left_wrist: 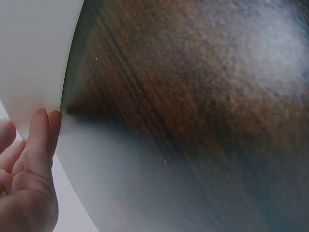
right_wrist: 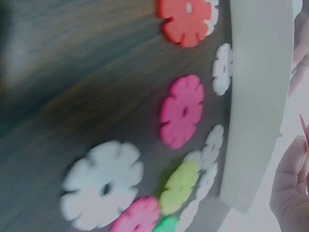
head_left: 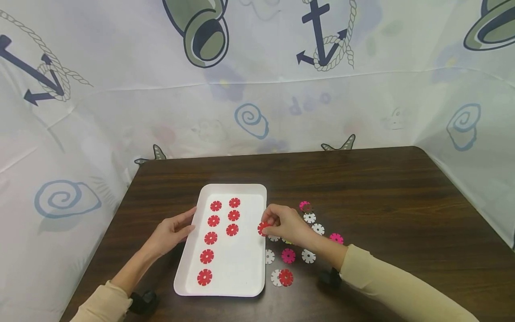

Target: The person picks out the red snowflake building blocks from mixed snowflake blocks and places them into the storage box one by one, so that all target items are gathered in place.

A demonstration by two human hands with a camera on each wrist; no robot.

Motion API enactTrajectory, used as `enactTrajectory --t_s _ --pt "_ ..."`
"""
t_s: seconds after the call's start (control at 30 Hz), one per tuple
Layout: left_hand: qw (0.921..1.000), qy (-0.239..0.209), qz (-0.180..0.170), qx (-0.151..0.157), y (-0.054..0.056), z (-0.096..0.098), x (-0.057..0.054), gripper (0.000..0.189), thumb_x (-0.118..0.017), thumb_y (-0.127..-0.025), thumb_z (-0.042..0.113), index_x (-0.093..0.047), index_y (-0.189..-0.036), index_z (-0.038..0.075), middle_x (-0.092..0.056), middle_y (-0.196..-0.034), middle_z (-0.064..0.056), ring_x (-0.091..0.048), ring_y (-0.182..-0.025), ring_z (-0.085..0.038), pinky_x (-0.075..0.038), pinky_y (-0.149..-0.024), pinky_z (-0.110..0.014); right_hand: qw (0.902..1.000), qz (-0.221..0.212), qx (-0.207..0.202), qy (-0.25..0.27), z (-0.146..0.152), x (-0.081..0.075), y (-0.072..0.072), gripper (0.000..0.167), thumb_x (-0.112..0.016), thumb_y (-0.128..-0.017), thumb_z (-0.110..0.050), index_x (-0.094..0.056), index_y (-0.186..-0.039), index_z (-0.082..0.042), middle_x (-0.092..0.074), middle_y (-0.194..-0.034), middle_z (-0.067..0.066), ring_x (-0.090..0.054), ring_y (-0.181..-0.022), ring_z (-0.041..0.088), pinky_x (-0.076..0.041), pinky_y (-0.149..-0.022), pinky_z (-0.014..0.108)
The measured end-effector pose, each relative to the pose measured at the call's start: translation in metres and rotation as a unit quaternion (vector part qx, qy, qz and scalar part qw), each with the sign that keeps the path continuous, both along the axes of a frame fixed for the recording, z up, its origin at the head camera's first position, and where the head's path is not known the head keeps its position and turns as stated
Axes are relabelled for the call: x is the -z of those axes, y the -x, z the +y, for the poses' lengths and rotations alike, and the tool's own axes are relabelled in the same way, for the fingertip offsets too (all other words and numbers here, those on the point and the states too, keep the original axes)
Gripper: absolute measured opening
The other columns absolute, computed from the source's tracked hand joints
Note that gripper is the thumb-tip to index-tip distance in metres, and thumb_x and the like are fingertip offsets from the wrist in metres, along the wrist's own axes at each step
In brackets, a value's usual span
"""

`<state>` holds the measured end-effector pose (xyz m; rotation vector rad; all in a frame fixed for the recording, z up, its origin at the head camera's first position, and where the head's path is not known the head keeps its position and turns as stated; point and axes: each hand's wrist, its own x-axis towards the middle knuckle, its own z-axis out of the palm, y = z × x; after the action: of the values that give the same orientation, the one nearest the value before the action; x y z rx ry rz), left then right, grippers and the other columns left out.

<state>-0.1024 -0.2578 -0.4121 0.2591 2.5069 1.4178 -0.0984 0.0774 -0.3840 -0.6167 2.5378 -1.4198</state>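
Note:
A white tray (head_left: 237, 268) lies on the dark wooden table, with two columns of red notched discs (head_left: 211, 238) inside it, several in the left column and 3 in the right. At the tray's left edge my left hand (head_left: 170, 235) touches the rim with extended fingers. My right hand (head_left: 287, 223) pinches a red notched disc (head_left: 263, 228) between thumb and finger, above the tray's right rim. Only a thin edge of this disc shows in the right wrist view. The left wrist view shows the left fingertips (left_wrist: 38, 128) against the tray's side.
Loose notched discs lie right of the tray: a pink disc (head_left: 288, 256), a white disc (head_left: 308, 256), a red disc (head_left: 286, 277) overlapping a white one, a yellow-green disc (right_wrist: 179, 187) and a green disc (right_wrist: 166, 224). A printed cloth (head_left: 277, 112) hangs behind the table.

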Motion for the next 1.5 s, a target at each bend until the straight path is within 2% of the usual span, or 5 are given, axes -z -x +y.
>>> enactTrajectory --t_s 0.27,0.5,0.77,1.17,1.5 --pt "1.0000 0.003 0.000 -0.001 0.001 0.000 0.000 0.062 -0.063 -0.090 0.015 -0.035 -0.145 0.006 -0.044 -0.140 -0.026 -0.060 -0.111 -0.037 -0.053 -0.086 -0.036 0.9995 -0.017 -0.023 -0.012 -0.029 -0.001 0.004 0.015 -0.075 -0.078 -0.005 -0.063 -0.088 -0.007 -0.056 -0.072 0.000 -0.051 -0.063 0.012 -0.045 -0.052 0.016" --pt "1.0000 0.003 -0.003 -0.004 0.001 0.000 0.000 0.062 -0.063 -0.090 0.013 -0.035 -0.145 0.005 -0.044 -0.139 -0.027 -0.060 -0.111 -0.038 -0.053 -0.086 -0.037 0.9980 -0.023 -0.052 -0.029 -0.054 0.008 0.006 0.014 -0.074 -0.078 -0.002 -0.063 -0.085 -0.005 -0.054 -0.067 -0.001 -0.049 -0.062 0.010 -0.043 -0.053 0.016" --pt "1.0000 0.000 -0.003 -0.003 0.002 0.000 0.001 0.061 -0.062 -0.090 0.012 -0.035 -0.145 0.005 -0.044 -0.139 -0.027 -0.060 -0.111 -0.038 -0.053 -0.086 -0.037 0.9945 -0.035 -0.058 -0.080 -0.078 0.019 0.007 0.014 -0.074 -0.077 -0.002 -0.063 -0.081 -0.009 -0.053 -0.063 -0.005 -0.045 -0.060 0.005 -0.041 -0.055 0.014" --pt "1.0000 0.000 -0.003 -0.004 0.001 0.000 0.000 0.062 -0.062 -0.091 0.014 -0.035 -0.145 0.006 -0.043 -0.140 -0.026 -0.059 -0.112 -0.038 -0.053 -0.086 -0.037 0.9913 -0.031 -0.073 -0.105 -0.090 0.026 0.005 0.015 -0.074 -0.077 -0.003 -0.062 -0.080 -0.010 -0.053 -0.063 -0.005 -0.046 -0.060 0.004 -0.041 -0.056 0.014" --pt "1.0000 0.004 -0.001 -0.005 0.001 -0.001 0.000 0.062 -0.062 -0.090 0.013 -0.035 -0.145 0.006 -0.041 -0.142 -0.026 -0.056 -0.116 -0.040 -0.053 -0.087 -0.037 0.9885 -0.009 -0.078 -0.130 -0.092 0.030 0.005 0.015 -0.076 -0.078 -0.007 -0.062 -0.082 -0.012 -0.054 -0.065 -0.007 -0.047 -0.061 0.004 -0.041 -0.056 0.014"
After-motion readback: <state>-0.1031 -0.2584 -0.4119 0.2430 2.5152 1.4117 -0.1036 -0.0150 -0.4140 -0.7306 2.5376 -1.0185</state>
